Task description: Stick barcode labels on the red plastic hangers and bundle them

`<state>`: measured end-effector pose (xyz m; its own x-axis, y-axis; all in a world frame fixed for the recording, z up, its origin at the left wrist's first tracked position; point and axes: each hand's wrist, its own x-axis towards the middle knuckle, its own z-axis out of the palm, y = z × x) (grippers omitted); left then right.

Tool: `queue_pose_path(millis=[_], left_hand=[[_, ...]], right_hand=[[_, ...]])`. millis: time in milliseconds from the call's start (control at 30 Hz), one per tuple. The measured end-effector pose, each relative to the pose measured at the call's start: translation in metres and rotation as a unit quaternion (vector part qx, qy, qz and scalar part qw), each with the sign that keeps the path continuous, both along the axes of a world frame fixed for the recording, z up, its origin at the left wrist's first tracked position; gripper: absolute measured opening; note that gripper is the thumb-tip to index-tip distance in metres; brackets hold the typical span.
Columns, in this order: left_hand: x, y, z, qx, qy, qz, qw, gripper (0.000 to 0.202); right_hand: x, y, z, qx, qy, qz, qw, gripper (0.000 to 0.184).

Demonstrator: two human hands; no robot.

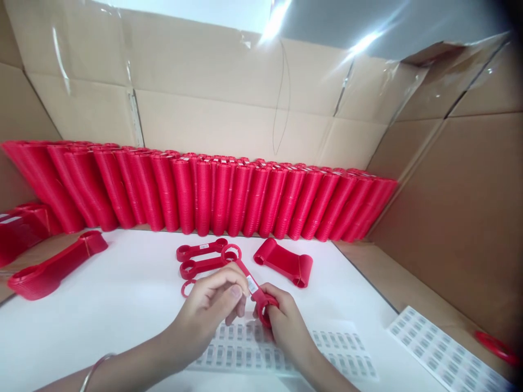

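Note:
My right hand (286, 321) is closed around the near ring end of a red plastic link (258, 291), a flat bar with a ring at each end. The link is tilted, its far ring up and to the left. On its bar sits a white printed label (252, 284). My left hand (218, 299) is beside that label, fingers curled and thumb pressed toward the index finger; whether something small is between them is hidden. Beneath both hands lies a sheet of printed labels (241, 356). Just beyond the left hand are red links (202, 249), one with a white label.
Tall stacks of red links (220, 196) line the back by a cardboard wall (229, 120). A banded bundle (284, 263) lies right of centre, a longer stack (57, 267) at left. Another label sheet (445, 348) and a red piece (496, 347) are at right.

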<state>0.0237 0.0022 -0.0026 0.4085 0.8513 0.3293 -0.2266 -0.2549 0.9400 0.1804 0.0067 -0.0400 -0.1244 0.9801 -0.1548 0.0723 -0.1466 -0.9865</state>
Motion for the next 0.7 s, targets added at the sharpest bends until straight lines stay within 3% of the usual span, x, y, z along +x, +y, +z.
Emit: queue_pose_path(millis=[300,500,700], left_hand=[[-0.0007,-0.0076,0.0017,-0.029,-0.022,-0.033,0.999,0.020],[-0.0019,-0.0079,0.0060,0.007,-0.002,0.009,1.000,0.018],[-0.0014,-0.0046,-0.0012,-0.053,-0.024,0.004,0.998,0.026]], right_hand=[[0.0040,-0.0008,0.0014,0.007,-0.005,0.006,1.000,0.021],[0.0036,-0.0001,-0.0009,0.000,-0.002,0.002,1.000,0.020],[0.0048,0.0011,-0.0044,0.009,0.003,0.007,1.000,0.021]])
